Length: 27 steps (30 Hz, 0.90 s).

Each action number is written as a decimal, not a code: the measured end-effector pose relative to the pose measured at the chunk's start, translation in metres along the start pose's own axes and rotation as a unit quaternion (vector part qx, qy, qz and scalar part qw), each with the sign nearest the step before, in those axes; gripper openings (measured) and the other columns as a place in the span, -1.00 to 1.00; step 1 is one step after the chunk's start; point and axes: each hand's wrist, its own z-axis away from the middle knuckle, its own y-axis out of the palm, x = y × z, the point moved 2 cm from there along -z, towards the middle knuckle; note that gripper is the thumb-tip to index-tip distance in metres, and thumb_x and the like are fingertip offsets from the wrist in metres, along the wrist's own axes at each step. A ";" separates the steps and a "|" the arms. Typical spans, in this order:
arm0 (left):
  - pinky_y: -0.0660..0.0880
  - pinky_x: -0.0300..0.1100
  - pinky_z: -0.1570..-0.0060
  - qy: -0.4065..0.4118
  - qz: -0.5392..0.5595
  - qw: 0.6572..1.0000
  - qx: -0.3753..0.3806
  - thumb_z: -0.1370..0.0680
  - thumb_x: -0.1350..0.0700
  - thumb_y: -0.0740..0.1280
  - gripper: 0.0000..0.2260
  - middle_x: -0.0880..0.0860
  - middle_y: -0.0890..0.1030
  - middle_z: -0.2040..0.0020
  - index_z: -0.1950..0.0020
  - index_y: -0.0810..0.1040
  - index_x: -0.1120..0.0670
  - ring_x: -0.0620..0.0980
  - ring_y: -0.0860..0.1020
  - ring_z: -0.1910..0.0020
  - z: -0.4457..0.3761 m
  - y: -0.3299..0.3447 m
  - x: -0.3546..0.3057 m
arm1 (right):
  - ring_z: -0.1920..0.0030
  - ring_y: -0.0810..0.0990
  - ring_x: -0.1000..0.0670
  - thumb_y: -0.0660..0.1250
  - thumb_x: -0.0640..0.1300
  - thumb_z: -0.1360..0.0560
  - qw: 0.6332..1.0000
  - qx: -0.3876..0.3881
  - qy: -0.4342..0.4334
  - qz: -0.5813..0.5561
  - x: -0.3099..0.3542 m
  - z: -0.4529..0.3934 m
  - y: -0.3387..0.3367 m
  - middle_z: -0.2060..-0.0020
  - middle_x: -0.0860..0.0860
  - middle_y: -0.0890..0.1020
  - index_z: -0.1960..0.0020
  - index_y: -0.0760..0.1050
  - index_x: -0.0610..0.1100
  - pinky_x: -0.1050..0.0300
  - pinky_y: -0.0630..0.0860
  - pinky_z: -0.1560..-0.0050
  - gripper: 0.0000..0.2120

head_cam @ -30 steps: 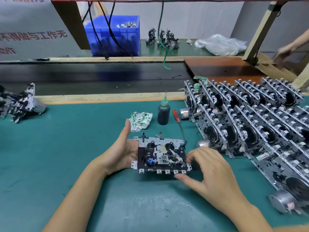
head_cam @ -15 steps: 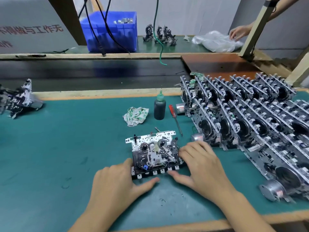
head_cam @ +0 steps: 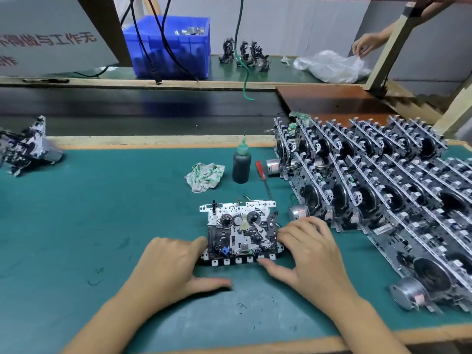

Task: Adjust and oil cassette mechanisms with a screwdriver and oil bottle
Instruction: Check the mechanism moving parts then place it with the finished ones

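One silver-and-black metal cassette mechanism point(head_cam: 241, 233) now lies flat on the green bench mat point(head_cam: 102, 213), centre of frame; a second ago it was tilted up off the mat in the left hand. Set down face up, so I'd guess inspection is over and tool work comes next.

Left hand point(head_cam: 173, 264) is spread flat, palm down, fingers against the unit's left edge, gripping nothing. Right hand point(head_cam: 310, 247) lies loosely curled over the right edge, thumb along the front row of white tabs; bracing it, not really clamping.

Neither tool is picked up. Dark oil bottle with green nozzle point(head_cam: 241, 164) stands upright above the unit. Red-handled screwdriver point(head_cam: 263, 177) lies just right of the bottle, tip pointing down toward the unit's top right corner.

Crumpled green-and-white rag point(head_cam: 204, 176) sits left of the bottle. Dense rows of stacked mechanisms point(head_cam: 383, 187) fill the right side, close to the right hand. Small silver motor point(head_cam: 297, 212) lies just beside its fingers, so reaching for the screwdriver means threading that gap.
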 end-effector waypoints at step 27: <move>0.28 -0.24 0.65 -0.082 0.069 0.994 -0.006 -0.19 -0.55 0.14 -0.32 -0.03 0.33 0.66 0.46 0.49 0.09 -0.02 0.38 0.68 0.007 0.004 -0.003 | 0.20 0.58 -0.01 0.31 0.32 -0.36 1.000 -0.006 0.007 -0.029 0.007 0.003 0.005 0.27 0.04 0.64 0.27 0.59 -0.17 0.10 0.38 -0.07 -0.48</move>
